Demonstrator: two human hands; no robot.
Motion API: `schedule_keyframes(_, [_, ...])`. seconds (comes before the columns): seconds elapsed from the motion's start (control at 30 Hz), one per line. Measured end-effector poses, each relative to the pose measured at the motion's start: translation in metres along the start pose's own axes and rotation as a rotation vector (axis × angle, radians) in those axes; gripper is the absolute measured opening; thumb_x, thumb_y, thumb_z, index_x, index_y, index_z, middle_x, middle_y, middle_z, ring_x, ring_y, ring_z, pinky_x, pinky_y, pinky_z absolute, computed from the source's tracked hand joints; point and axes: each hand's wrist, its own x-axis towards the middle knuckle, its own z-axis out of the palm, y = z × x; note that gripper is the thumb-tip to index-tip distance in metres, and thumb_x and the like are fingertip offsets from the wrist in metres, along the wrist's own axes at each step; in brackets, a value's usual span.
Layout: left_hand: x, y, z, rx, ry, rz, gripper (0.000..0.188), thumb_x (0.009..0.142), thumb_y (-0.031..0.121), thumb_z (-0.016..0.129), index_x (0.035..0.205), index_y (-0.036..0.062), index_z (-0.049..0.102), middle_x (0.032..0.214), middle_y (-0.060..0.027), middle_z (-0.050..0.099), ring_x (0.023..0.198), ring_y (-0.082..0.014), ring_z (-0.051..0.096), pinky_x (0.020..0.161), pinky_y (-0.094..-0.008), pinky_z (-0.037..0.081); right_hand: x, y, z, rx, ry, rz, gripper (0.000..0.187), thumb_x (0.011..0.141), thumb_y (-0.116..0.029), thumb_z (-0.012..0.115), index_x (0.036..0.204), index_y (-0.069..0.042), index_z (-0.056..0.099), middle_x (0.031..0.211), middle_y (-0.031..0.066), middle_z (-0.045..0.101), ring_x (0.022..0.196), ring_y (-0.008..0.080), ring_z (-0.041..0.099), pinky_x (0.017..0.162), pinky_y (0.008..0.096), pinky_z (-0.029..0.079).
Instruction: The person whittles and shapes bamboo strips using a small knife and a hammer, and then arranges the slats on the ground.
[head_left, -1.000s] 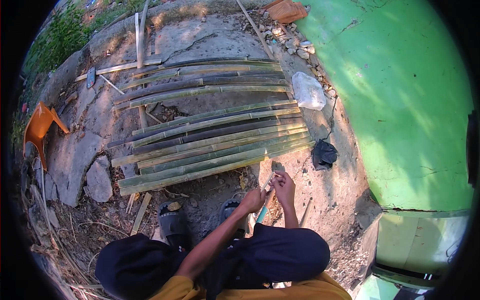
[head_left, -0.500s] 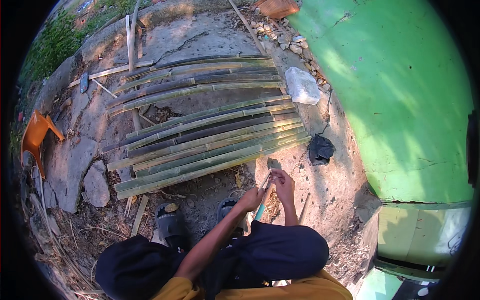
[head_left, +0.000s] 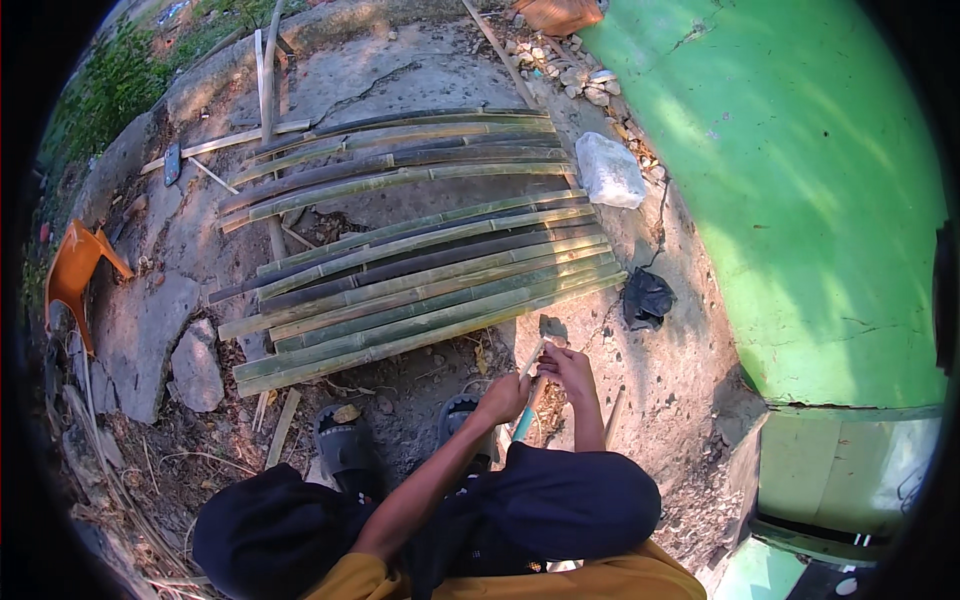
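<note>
My left hand (head_left: 503, 399) is closed around a thin pale strip (head_left: 533, 357), probably split bamboo. Close beside it, the fingers of my right hand (head_left: 569, 373) pinch the strip near its upper end. Below and between both hands shows a rod-like thing with a teal part (head_left: 524, 424) and a brownish upper part; what it is I cannot make out. Just beyond my hands lie split bamboo slats (head_left: 430, 318), green and dark, side by side in two groups across supports on the ground.
A clear plastic-wrapped bundle (head_left: 610, 170) and a black plastic bag (head_left: 648, 299) lie right of the slats, near a green wall (head_left: 790, 200). At far left stands an orange plastic chair (head_left: 75, 275). A phone-like object (head_left: 172, 165) rests behind. My sandalled feet (head_left: 345, 450) are before the slats.
Both hands keep hold of the strip, with only a slight shift of the fingers. The whole view has moved a little; the slats lie as before.
</note>
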Motion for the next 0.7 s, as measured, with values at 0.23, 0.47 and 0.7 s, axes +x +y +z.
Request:
schedule_keyframes(0.23, [0.007,-0.016,0.012,-0.018,0.057,0.044,0.05,0.099,0.034,0.043,0.089,-0.011,0.063,0.087,-0.0357,0.063,0.087,-0.0491,0.065,0.079,-0.0549,0.047,0.01,0.009,-0.004,0.193,-0.067,0.026,0.028,0.093,-0.019,0.071,0.104,0.005,0.066,0.093,0.0119,0.071,0.082,0.0184,0.071,0.07,0.0264,0.06])
schedule_keyframes(0.47, [0.014,-0.024,0.019,-0.06,0.046,0.041,0.05,0.1,0.037,0.041,0.092,-0.008,0.062,0.088,-0.0329,0.065,0.086,-0.0478,0.065,0.079,-0.054,0.047,0.004,0.002,0.006,-0.084,-0.004,-0.308,0.014,0.093,-0.009,0.068,0.1,0.003,0.066,0.091,0.0079,0.07,0.08,0.0136,0.069,0.072,0.0249,0.057])
schedule_keyframes(0.7, [0.011,-0.022,0.005,-0.178,-0.034,0.059,0.053,0.102,0.039,0.039,0.093,-0.0084,0.061,0.086,-0.0304,0.065,0.085,-0.0453,0.064,0.079,-0.0517,0.047,-0.019,-0.015,0.023,-0.449,0.037,-0.727,0.009,0.085,-0.003,0.072,0.094,-0.003,0.07,0.089,0.005,0.071,0.077,0.0137,0.069,0.071,0.0271,0.057])
